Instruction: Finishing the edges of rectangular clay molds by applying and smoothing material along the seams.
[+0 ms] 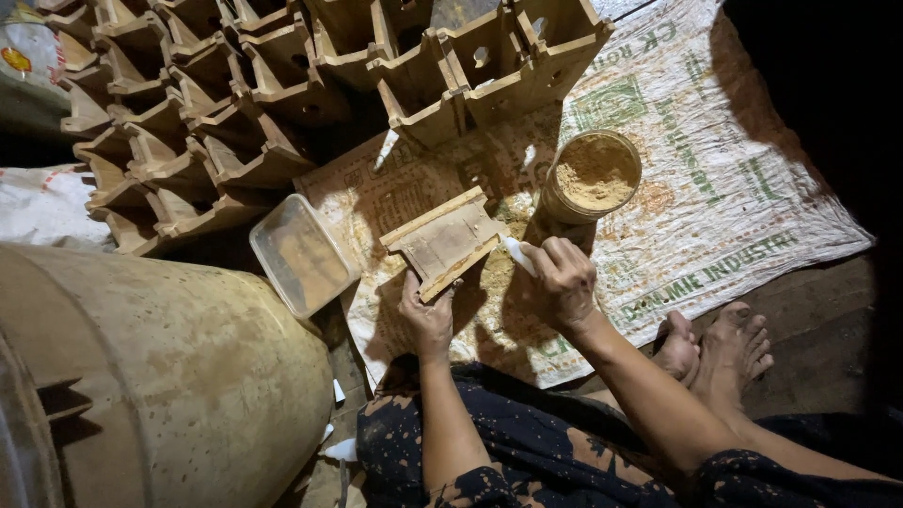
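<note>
A small wooden mould (444, 240) is gripped at its near edge by the left hand (428, 315); a white tool (517, 254), partly hidden, is clamped in the right hand (562, 280), near a jar of powder (593, 174).

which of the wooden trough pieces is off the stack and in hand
The wooden piece over the printed sack, gripped by the left hand; the others sit stacked behind it.

Small flat wooden frame piece (444, 241), tilted, above printed sack, w/ white tool (517, 254) at edge
</note>
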